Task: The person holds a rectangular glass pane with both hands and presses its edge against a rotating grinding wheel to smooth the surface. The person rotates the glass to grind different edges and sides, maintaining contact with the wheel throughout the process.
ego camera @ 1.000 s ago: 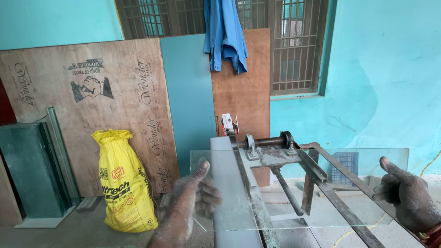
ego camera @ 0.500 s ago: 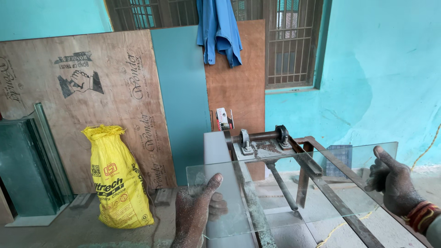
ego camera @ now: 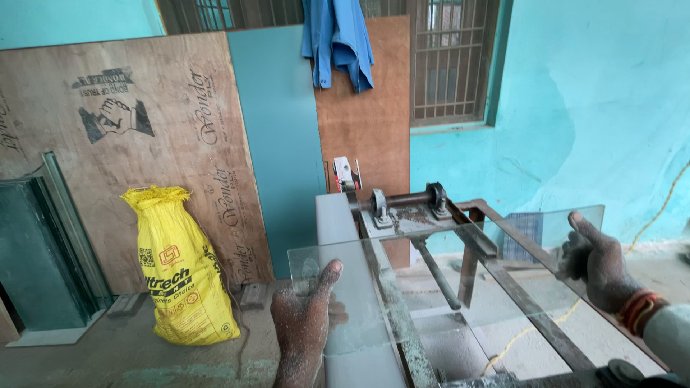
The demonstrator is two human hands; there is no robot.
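Note:
A clear rectangular glass pane (ego camera: 445, 287) is held flat above a rusty metal machine frame (ego camera: 503, 287). My left hand (ego camera: 305, 323), dusty, grips the pane's left edge with the thumb on top. At the pane's right edge, my right hand (ego camera: 596, 262) grips the same way, a red-orange band on its wrist. Under the glass the frame's bars and a shaft with two bearing blocks (ego camera: 406, 201) show through.
A yellow sack (ego camera: 180, 266) stands on the floor at left, against plywood boards (ego camera: 136, 136). Stacked glass sheets (ego camera: 43, 251) lean at far left. A blue shirt (ego camera: 338, 39) hangs over the boards, by a barred window (ego camera: 445, 65). The turquoise wall runs along the right.
The view has shifted slightly right and down. The pane and both hands have stayed in the same grip, sitting a little lower over the frame.

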